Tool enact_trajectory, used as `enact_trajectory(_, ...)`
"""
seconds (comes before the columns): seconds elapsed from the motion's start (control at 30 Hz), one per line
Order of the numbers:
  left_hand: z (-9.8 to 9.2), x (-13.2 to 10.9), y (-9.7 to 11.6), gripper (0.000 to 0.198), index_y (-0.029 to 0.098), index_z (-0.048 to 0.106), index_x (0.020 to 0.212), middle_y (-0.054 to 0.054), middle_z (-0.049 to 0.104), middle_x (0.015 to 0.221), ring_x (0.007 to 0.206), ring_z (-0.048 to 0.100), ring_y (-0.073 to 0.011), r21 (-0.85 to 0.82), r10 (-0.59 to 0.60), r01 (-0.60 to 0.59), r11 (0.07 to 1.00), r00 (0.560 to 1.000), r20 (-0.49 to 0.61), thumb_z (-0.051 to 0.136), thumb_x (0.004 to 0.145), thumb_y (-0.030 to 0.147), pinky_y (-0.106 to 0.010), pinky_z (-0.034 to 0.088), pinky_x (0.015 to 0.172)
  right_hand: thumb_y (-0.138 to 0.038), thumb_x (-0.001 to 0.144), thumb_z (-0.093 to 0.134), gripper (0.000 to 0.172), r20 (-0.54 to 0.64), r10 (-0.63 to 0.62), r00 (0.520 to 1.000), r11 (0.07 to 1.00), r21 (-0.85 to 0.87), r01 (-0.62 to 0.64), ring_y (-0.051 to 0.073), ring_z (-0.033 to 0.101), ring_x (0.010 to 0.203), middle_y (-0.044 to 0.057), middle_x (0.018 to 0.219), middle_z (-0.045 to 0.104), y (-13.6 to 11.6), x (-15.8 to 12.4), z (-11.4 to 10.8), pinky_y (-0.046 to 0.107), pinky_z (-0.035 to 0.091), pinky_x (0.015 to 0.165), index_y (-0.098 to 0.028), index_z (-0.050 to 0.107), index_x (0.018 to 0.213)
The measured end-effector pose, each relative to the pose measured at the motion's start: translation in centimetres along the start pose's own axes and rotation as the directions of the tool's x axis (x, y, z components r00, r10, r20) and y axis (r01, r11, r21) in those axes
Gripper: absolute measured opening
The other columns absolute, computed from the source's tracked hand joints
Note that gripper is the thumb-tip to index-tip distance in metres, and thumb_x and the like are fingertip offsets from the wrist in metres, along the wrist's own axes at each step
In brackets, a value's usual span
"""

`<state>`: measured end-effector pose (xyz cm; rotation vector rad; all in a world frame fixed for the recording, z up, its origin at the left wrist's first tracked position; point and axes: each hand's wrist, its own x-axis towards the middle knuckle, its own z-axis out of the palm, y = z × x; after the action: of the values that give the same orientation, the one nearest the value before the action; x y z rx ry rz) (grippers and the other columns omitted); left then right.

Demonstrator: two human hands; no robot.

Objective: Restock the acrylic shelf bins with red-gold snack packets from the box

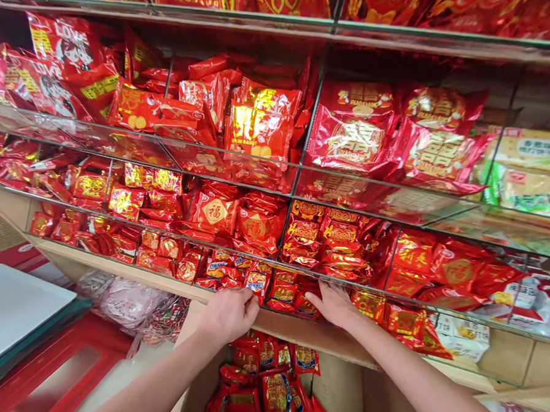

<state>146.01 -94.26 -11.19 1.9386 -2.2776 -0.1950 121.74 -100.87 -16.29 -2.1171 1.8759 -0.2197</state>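
Note:
My left hand point(232, 314) is closed at the front edge of the lowest shelf row. A small red snack packet point(257, 277) with a blue and white label stands upright at its fingertips, and the fingers seem pinched on its lower end. My right hand point(337, 304) lies further right with its fingers stretched over the front of the row and the thumb apart. Between the hands sit small red and gold packets point(283, 289). Below them, an open cardboard box point(339, 387) holds several loose red packets point(277, 390) with gold and dark blue print.
Clear dividers split the tiered shelf into compartments of red packets. Larger pink-red packets point(352, 139) fill the middle tier, with green and cream packs point(532, 182) at right. A red plastic stool point(59, 361) and a white-topped board point(15, 315) stand at lower left, near plastic-wrapped bags point(131, 303).

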Motion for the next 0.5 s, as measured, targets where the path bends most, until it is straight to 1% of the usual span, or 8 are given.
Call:
enact_trajectory(0.1, 0.2, -0.1, -0.1, 0.036, 0.020, 0.056, 0.071, -0.005, 0.064, 0.075, 0.071, 0.059, -0.0181, 0.023, 0.018, -0.018, 1.000, 1.000, -0.005, 0.026, 0.083, 0.036, -0.027, 0.038, 0.063, -0.049, 0.076, 0.043, 0.063, -0.002, -0.071, 0.997, 0.991, 0.117, 0.070, 0.026, 0.015, 0.127, 0.012, 0.137, 0.024, -0.8, -5.9, -1.7, 0.042, 0.017, 0.102, -0.009, 0.039, 0.125)
enact_trajectory(0.13, 0.3, -0.1, -0.1, 0.036, 0.020, 0.056, 0.071, -0.005, 0.064, 0.074, 0.071, 0.059, -0.0177, 0.031, 0.024, -0.023, 0.999, 1.000, -0.011, 0.026, 0.083, 0.036, -0.026, 0.038, 0.063, -0.047, 0.077, 0.044, 0.057, -0.051, -0.140, 0.989, 0.973, 0.179, 0.147, 0.025, 0.015, 0.127, 0.008, 0.137, 0.025, -1.2, -8.2, -2.1, 0.042, 0.016, 0.103, -0.014, 0.043, 0.123)
enact_trajectory(0.2, 0.4, -0.2, -0.1, 0.037, 0.020, 0.056, 0.071, -0.005, 0.064, 0.074, 0.071, 0.059, -0.0172, 0.046, 0.028, -0.027, 0.999, 0.999, -0.021, 0.025, 0.084, 0.036, -0.026, 0.038, 0.063, -0.035, 0.077, 0.048, 0.039, -0.153, -0.322, 0.934, 0.884, 0.304, 0.354, 0.023, 0.027, 0.123, 0.002, 0.130, 0.039, -1.9, -12.5, -1.9, 0.043, 0.019, 0.103, -0.026, 0.051, 0.115)
enact_trajectory(0.27, 0.5, -0.2, 0.0, 0.038, 0.020, 0.056, 0.072, -0.005, 0.064, 0.075, 0.072, 0.059, -0.0169, 0.055, 0.020, -0.018, 0.998, 1.000, -0.024, 0.024, 0.084, 0.037, -0.026, 0.038, 0.064, -0.025, 0.077, 0.048, 0.029, -0.049, -0.458, 0.888, 0.807, 0.396, 0.438, 0.023, 0.044, 0.112, 0.002, 0.113, 0.056, -2.3, -15.7, -0.1, 0.040, 0.031, 0.097, -0.030, 0.059, 0.104)
enact_trajectory(0.3, 0.5, -0.2, 0.0, 0.038, 0.020, 0.056, 0.073, -0.005, 0.064, 0.076, 0.073, 0.059, -0.0166, 0.057, 0.014, -0.013, 0.998, 1.000, -0.022, 0.024, 0.084, 0.037, -0.025, 0.038, 0.064, -0.022, 0.075, 0.050, 0.030, 0.058, -0.463, 0.884, 0.818, 0.412, 0.401, 0.024, 0.048, 0.108, 0.003, 0.109, 0.059, -2.1, -16.7, 1.3, 0.040, 0.034, 0.095, -0.029, 0.061, 0.101)
enact_trajectory(0.37, 0.5, -0.3, 0.1, 0.037, 0.020, 0.056, 0.074, -0.004, 0.064, 0.078, 0.074, 0.059, -0.0162, 0.057, 0.012, -0.011, 0.998, 1.000, -0.018, 0.024, 0.084, 0.037, -0.025, 0.038, 0.065, -0.014, 0.064, 0.054, 0.046, 0.241, -0.314, 0.918, 0.913, 0.342, 0.222, 0.028, 0.042, 0.113, 0.009, 0.120, 0.050, -1.1, -17.6, 5.1, 0.042, 0.031, 0.096, -0.020, 0.057, 0.109)
enact_trajectory(0.43, 0.5, -0.5, 0.2, 0.036, 0.020, 0.056, 0.075, -0.005, 0.064, 0.079, 0.074, 0.059, -0.0163, 0.061, 0.016, -0.015, 0.998, 1.000, -0.019, 0.024, 0.084, 0.036, -0.025, 0.037, 0.065, -0.006, 0.054, 0.055, 0.070, 0.284, -0.031, 0.958, 0.980, 0.196, -0.026, 0.030, 0.030, 0.121, 0.016, 0.132, 0.032, 0.6, -17.6, 9.3, 0.039, 0.028, 0.099, -0.008, 0.042, 0.122)
enact_trajectory(0.5, 0.5, -0.6, 0.3, 0.036, 0.020, 0.056, 0.075, -0.005, 0.064, 0.078, 0.074, 0.059, -0.0168, 0.069, 0.013, -0.011, 0.998, 1.000, -0.020, 0.025, 0.084, 0.036, -0.025, 0.037, 0.065, -0.004, 0.053, 0.053, 0.075, 0.290, 0.181, 0.940, 0.970, 0.106, -0.219, 0.028, 0.029, 0.122, 0.019, 0.133, 0.029, 2.5, -17.5, 13.0, 0.035, 0.029, 0.099, -0.004, 0.035, 0.126)
